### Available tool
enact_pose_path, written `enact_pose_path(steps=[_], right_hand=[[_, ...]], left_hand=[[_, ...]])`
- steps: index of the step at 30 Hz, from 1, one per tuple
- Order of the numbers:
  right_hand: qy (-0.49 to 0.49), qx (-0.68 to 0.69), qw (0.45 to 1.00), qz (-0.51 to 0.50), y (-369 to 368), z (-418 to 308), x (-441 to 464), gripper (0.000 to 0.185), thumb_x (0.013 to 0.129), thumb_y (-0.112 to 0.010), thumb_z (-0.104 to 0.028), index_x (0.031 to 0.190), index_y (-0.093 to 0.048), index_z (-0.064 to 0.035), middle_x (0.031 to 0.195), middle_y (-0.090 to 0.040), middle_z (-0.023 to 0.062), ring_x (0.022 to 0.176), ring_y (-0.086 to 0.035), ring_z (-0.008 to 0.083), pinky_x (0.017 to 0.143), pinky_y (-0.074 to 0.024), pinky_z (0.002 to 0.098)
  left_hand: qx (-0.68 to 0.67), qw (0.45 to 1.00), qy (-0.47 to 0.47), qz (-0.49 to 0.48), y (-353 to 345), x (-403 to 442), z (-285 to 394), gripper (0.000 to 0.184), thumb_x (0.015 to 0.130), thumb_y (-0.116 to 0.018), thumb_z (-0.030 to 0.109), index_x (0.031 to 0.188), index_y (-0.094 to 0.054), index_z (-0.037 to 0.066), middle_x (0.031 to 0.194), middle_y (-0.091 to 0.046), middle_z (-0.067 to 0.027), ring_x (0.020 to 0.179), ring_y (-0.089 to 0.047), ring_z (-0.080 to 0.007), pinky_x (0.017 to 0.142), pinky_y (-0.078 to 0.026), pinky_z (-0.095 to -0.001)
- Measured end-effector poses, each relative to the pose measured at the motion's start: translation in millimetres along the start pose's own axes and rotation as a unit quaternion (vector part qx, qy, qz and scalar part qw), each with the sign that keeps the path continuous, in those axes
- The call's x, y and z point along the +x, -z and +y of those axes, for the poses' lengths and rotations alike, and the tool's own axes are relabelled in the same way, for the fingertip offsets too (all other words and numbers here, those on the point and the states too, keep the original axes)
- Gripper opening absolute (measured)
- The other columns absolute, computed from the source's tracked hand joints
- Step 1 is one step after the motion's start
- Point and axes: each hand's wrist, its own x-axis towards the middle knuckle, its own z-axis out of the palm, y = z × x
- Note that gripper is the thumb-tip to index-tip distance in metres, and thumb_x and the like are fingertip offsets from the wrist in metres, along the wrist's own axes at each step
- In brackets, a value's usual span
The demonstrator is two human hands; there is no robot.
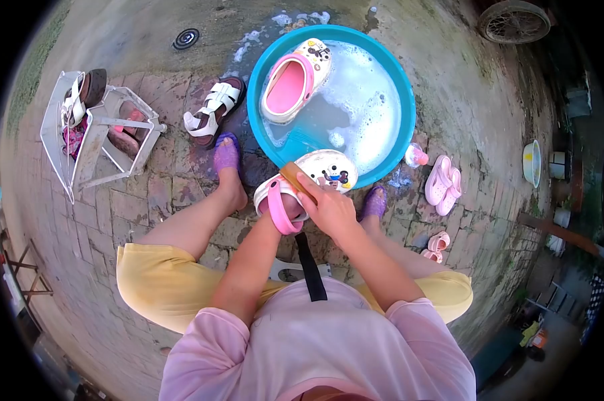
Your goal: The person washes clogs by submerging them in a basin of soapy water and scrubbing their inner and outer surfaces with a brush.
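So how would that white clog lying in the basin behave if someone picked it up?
The white clog looks moulded, so it would probably flex slightly yet keep its shape. Foamy water in the basin likely makes it slippery to hold. Its hollow, open shape suggests it's fairly light.

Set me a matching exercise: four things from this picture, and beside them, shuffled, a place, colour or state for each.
Column one:
1. Purple shoes
2. Wooden brush
3. Round basin
4. Spoked wheel

Column two:
A. held in the right hand
B. upper right of the view
C. worn on the feet
D. blue, with sudsy water inside

Pairs: 1-C; 2-A; 3-D; 4-B.
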Motion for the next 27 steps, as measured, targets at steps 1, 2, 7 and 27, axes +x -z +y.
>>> enact_pose_path(steps=[1, 2, 7, 27], right_hand=[[0.021, -0.034, 0.999, 0.036, -1.7, -4.3, 7.1, 0.043, 0.084, -0.056, -0.034, 0.126, -0.049, -0.0283, 0.071, -0.06, 0.0147, 0.062, -0.061, 0.0343, 0.056, -0.0504, 0.0434], [0.028, -0.064, 0.997, 0.022, 1.3, -6.4, 4.6, 0.043, 0.084, -0.055, -0.037, 0.126, -0.049, -0.0288, 0.072, -0.06, 0.0144, 0.063, -0.062, 0.0331, 0.056, -0.0512, 0.043], [-0.002, -0.067, 0.993, -0.095, 39.9, 3.9, -37.7, 0.044, 0.083, -0.054, -0.04, 0.125, -0.049, -0.0293, 0.08, -0.061, 0.0182, 0.062, -0.063, 0.0323, 0.052, -0.0511, 0.0424], [-0.037, -0.1, 0.994, 0.012, -7.0, -12.7, -6.7, 0.043, 0.085, -0.054, -0.037, 0.127, -0.048, -0.0317, 0.073, -0.059, 0.0173, 0.055, -0.058, 0.0294, 0.053, -0.0489, 0.0418]], left_hand=[[0.017, 1.0, 0.001, 0.0, 0.2, -0.3, -2.2, 0.035, 0.096, -0.035, 0.028, 0.124, -0.041, 0.009, 0.117, -0.049, -0.0088, 0.109, -0.048, -0.0186, 0.094, -0.039, -0.0311], [0.036, 0.999, 0.003, 0.002, 0.4, -0.4, -4.0, 0.035, 0.096, -0.035, 0.028, 0.124, -0.041, 0.009, 0.117, -0.049, -0.0088, 0.109, -0.048, -0.0187, 0.095, -0.039, -0.0311], [0.114, 0.993, 0.008, 0.004, 2.3, -2.4, -13.3, 0.035, 0.096, -0.035, 0.028, 0.125, -0.041, 0.009, 0.117, -0.048, -0.009, 0.109, -0.048, -0.0189, 0.095, -0.039, -0.0312], [0.295, 0.955, 0.009, 0.01, 12.3, 0.9, -24.1, 0.037, 0.096, -0.034, 0.029, 0.126, -0.04, 0.009, 0.12, -0.048, -0.0096, 0.11, -0.047, -0.0197, 0.095, -0.038, -0.0316]])
